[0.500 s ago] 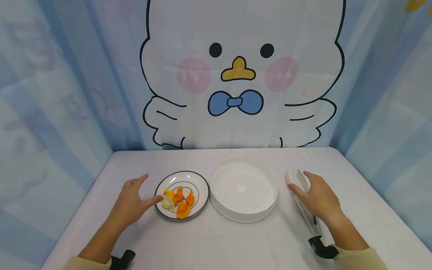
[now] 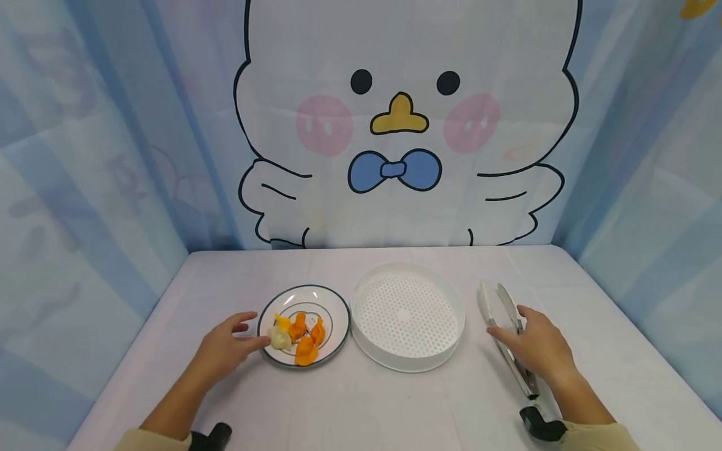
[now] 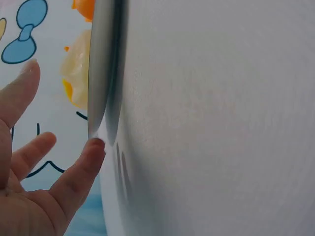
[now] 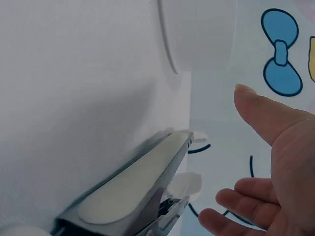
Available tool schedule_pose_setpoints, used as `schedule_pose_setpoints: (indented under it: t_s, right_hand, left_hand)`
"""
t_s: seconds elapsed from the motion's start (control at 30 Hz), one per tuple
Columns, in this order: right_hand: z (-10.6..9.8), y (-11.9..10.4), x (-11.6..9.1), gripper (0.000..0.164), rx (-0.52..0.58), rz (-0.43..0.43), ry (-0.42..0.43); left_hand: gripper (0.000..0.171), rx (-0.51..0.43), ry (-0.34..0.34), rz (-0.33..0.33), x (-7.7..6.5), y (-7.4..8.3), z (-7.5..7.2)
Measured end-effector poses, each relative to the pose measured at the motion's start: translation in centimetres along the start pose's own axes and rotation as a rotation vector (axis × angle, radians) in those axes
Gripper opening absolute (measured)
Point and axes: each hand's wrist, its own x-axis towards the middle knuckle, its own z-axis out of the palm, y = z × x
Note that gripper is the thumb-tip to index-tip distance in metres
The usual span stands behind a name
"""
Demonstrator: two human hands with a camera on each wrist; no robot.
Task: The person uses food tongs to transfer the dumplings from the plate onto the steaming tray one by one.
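A white plate with a dark rim carries several small dumpling-shaped pieces, orange, yellow and cream. At its left edge is my left hand, fingers spread; the left wrist view has one fingertip right at the underside of the rim. My right hand hovers over metal tongs with white grip panels, which lie spread on the table's right side. Thumb and fingers stand apart on either side of the tongs, and in the right wrist view the hand is above the tongs, holding nothing.
Between plate and tongs sits a round white tray with a perforated base, its wall close against the plate's right rim. White cloth covers the table. Printed curtains enclose the back and both sides.
My left hand has come lower at the plate's left edge, its fingers less raised. My right hand has shifted nearer to me along the tongs, uncovering more of their far ends.
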Motion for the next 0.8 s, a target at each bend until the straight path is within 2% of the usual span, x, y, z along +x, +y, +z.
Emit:
schedule_pose_setpoints:
  t_s: [0.17,0.37,0.8]
  right_hand:
    - [0.3,0.8,0.2,0.101,-0.033,0.021,-0.024]
    - [0.8,1.4,0.5,0.102,-0.039,0.017,-0.033]
    - [1.4,1.6,1.0,0.095,-0.054,0.055,-0.076]
  left_hand:
    - [0.078,-0.081,-0.040,-0.064,0.3,-0.2,0.3]
    - [0.076,-0.109,-0.055,-0.076,0.6,-0.5,0.6]
    - [0.067,-0.061,-0.074,-0.063,1.0,-0.7,0.8]
